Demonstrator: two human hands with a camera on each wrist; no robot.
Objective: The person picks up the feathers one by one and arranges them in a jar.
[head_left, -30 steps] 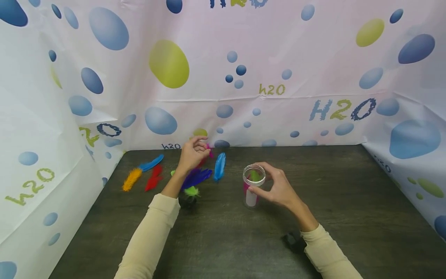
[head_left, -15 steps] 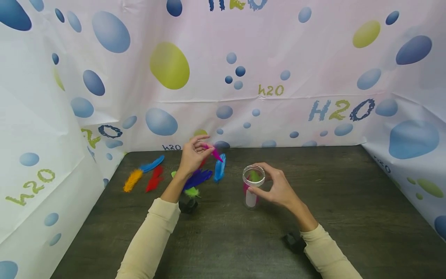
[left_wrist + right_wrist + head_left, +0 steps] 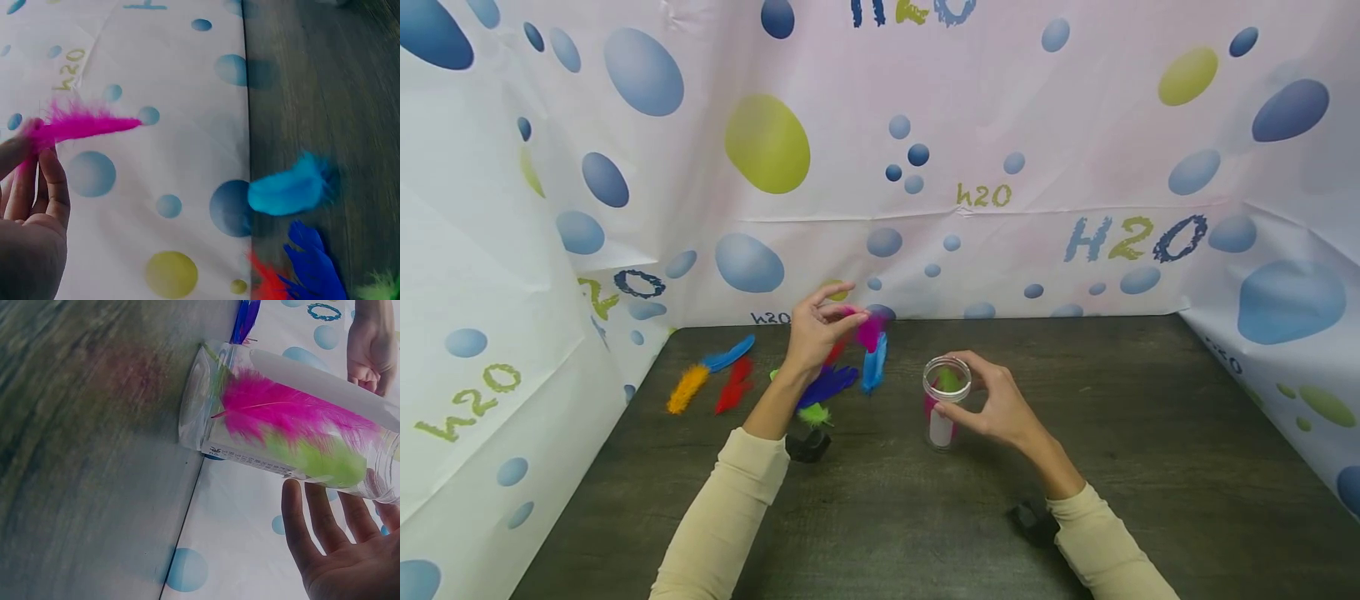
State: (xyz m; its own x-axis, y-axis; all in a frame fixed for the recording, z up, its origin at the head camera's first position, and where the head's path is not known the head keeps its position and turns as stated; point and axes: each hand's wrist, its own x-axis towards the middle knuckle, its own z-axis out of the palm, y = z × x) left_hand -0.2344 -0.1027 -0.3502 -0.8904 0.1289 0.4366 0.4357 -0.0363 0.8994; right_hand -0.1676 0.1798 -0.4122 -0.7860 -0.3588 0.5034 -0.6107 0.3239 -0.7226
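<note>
My left hand (image 3: 814,337) is raised over the back of the table and pinches a magenta feather (image 3: 870,332) between thumb and fingers. In the left wrist view that feather (image 3: 87,129) points away from the fingers in front of the backdrop. My right hand (image 3: 1000,406) grips a clear jar (image 3: 940,430) near its open top. The jar stands upright on the table, right of the middle. Through its wall in the right wrist view show a magenta feather (image 3: 269,406) and a green feather (image 3: 331,464).
Below my left hand lie a dark blue feather (image 3: 831,383), a light blue feather (image 3: 874,367) and a green feather (image 3: 815,415). Farther left are an orange feather (image 3: 687,390), a red feather (image 3: 734,387) and a blue feather (image 3: 728,354). A printed backdrop (image 3: 880,200) encloses the dark table (image 3: 880,517).
The left hand has lifted the magenta feather and moved slightly right and up, and more of the feather now shows. The right hand and jar have stayed in place.
</note>
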